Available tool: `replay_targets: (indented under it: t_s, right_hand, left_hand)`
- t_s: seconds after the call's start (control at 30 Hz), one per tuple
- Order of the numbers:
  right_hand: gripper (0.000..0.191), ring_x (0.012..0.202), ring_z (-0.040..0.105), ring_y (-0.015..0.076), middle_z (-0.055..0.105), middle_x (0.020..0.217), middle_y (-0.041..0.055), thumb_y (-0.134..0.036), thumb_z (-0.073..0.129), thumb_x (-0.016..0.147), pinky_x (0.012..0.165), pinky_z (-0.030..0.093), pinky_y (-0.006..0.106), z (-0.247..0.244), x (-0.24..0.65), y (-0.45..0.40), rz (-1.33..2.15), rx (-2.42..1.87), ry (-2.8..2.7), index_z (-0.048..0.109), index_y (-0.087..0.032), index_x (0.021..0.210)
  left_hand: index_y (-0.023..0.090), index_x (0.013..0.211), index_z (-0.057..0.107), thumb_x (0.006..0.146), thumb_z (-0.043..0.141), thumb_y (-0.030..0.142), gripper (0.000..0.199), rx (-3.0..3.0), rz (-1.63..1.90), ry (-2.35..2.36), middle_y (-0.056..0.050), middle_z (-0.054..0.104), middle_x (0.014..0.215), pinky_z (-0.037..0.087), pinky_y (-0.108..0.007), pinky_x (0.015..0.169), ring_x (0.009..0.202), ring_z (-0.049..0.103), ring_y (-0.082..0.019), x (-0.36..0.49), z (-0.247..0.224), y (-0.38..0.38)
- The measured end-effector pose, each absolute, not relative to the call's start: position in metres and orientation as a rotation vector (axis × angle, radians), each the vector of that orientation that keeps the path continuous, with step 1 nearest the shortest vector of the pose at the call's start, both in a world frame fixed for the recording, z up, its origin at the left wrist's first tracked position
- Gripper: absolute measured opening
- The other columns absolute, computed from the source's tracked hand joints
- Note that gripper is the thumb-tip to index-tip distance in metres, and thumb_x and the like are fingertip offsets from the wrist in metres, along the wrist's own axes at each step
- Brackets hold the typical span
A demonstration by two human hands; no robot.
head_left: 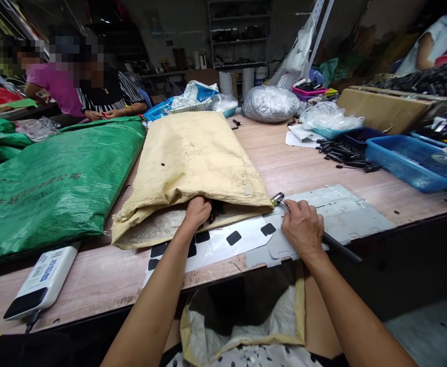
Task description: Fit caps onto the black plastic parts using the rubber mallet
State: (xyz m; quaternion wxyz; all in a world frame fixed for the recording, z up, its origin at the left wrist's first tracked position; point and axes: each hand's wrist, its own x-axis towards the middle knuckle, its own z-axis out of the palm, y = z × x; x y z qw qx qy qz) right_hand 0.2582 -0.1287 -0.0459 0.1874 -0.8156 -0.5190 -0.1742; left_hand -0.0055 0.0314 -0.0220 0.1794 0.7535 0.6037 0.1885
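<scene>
My left hand (198, 211) reaches into the mouth of a pale yellow woven sack (204, 153) that lies on the table. Its fingers are mostly hidden, and dark pieces (217, 208) show beside them in the opening. My right hand (303, 224) is closed round a hammer (341, 248) with a metal head and a long black handle. The hammer head (278, 198) is by the sack's right front corner. Under my right hand lies a grey sheet (334, 209). A white strip (213, 257) with black rounded squares lies in front of the sack.
A green sack (62, 183) and a white power bank (47, 280) with a cable are on the left. Blue trays (406, 163) and black parts (347, 155) are at the right. Another open sack (246, 339) hangs below the table edge. Other people sit at the back.
</scene>
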Motion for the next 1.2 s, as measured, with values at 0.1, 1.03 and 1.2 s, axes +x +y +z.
replay_targets:
  t_s: [0.1,1.03,1.2]
  right_hand:
    - [0.029,0.091,0.048,0.0236,0.061,0.099,0.0087,-0.022,0.052,0.095,0.069,0.021,0.035,-0.045,0.258,-0.13,-0.499,-2.292,-1.455,0.065,-0.022,0.12]
    - [0.029,0.09,0.048,0.0233,0.061,0.098,0.0091,-0.022,0.055,0.094,0.068,0.02,0.034,-0.05,0.26,-0.128,-0.534,-2.26,-1.453,0.067,-0.021,0.119]
    - [0.029,0.089,0.05,0.0235,0.062,0.098,0.009,-0.022,0.055,0.093,0.068,0.021,0.034,-0.048,0.26,-0.129,-0.519,-2.261,-1.444,0.068,-0.022,0.12]
  left_hand:
    - [0.016,0.088,0.071,0.086,0.052,0.018,0.019,2.16,0.522,1.739,-0.013,0.074,0.094,0.049,-0.035,0.081,0.093,0.068,-0.029,-0.012,-0.012,0.021]
    - [0.022,0.097,0.076,0.073,0.067,0.027,0.026,1.897,0.657,1.647,0.001,0.066,0.076,0.04,-0.026,0.062,0.069,0.059,-0.016,-0.063,0.0,-0.075]
    - [0.022,0.097,0.075,0.073,0.065,0.016,0.027,2.039,0.707,1.216,0.0,0.062,0.083,0.042,-0.025,0.065,0.071,0.055,-0.014,-0.027,-0.005,-0.095]
